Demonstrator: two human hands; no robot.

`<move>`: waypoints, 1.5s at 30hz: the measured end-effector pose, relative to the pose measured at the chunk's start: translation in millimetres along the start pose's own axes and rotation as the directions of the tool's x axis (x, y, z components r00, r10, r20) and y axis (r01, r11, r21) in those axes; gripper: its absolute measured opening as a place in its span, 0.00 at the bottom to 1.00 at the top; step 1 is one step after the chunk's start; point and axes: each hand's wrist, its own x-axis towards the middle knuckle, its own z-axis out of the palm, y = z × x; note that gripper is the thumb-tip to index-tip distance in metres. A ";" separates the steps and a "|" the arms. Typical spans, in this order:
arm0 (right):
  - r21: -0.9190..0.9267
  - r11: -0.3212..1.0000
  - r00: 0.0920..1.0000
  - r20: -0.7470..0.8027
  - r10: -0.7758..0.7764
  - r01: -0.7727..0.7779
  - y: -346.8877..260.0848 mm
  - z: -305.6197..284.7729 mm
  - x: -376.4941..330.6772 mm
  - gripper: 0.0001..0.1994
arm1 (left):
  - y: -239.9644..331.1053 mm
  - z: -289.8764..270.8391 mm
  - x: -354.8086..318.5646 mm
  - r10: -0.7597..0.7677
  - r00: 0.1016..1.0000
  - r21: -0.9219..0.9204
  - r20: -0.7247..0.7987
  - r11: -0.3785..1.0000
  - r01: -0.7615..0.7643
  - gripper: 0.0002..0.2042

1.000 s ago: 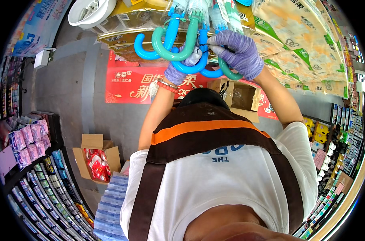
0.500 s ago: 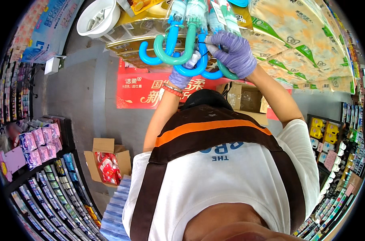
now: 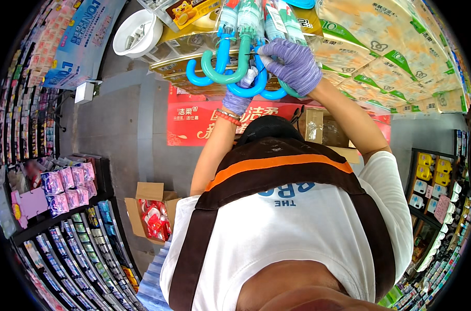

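Note:
Several children's umbrellas [image 3: 251,20] in clear sleeves lie together on gold packs, their hooked handles pointing toward me. A green handle [image 3: 241,59] crosses in front of the blue handles [image 3: 223,54]. My left hand [image 3: 237,101], in a purple knitted glove, reaches up under the hooks and is closed at a blue handle; most of its fingers are hidden. My right hand [image 3: 293,66], gloved alike, is closed at the handle shafts, its thumb and fingertips pinching at a thin black tie [image 3: 254,50]. The tie's ends are hard to make out.
Gold packs [image 3: 186,36] bear the umbrellas, beside large tissue packs [image 3: 360,46] on the right. A white tub [image 3: 138,33] stands at the left. Below are a red printed panel [image 3: 194,122], an open carton [image 3: 318,127] and another carton of red packs [image 3: 155,215]. Stocked shelves line both sides.
The view has shifted slightly, moving the surroundings to the right. My right fingers have drawn a little closer to the shafts; my left hand stays under the hooks.

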 end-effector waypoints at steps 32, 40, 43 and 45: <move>0.122 0.992 0.953 0.295 -0.070 0.036 6.7 -13.0 7.6 0.09 | -5.5 -16.1 2.9 -0.053 0.994 0.064 0.092 0.997 0.048 0.20; 0.136 0.951 0.907 0.363 0.215 -0.279 -9.5 -9.3 14.1 0.11 | 12.5 -1.1 14.8 0.040 0.973 0.326 0.228 0.938 -0.116 0.24; 0.175 0.920 0.878 0.403 0.258 -0.350 -10.7 -8.8 13.2 0.12 | 11.4 -3.6 16.3 0.000 0.969 0.270 0.248 0.960 -0.069 0.24; 0.193 0.926 0.888 0.398 0.229 -0.325 -9.7 -4.1 12.9 0.12 | 0.5 -3.1 19.6 -0.004 0.958 0.087 0.287 0.996 -0.022 0.21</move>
